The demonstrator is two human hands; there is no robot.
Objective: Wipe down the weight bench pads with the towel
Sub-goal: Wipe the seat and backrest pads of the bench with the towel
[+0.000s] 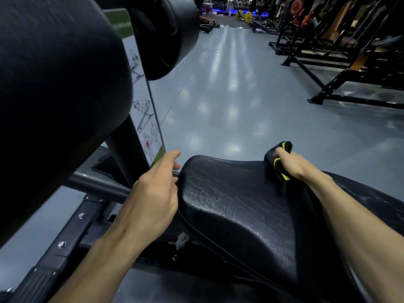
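Note:
A black textured seat pad (236,206) of the bench fills the lower middle of the view. My right hand (294,164) grips a bunched black towel with neon-yellow trim (279,159) and holds it against the pad's far right edge. My left hand (156,193) rests at the pad's left edge, its fingers loosely curled and holding nothing. A large black roller pad (54,88) looms at the upper left, and a second roller (166,33) sits behind it.
A white instruction placard (144,106) stands between the rollers and the seat. The black metal frame with bolts (65,239) runs along the lower left. Grey gym floor (229,95) stretches ahead. Black racks and machines (341,53) line the right side.

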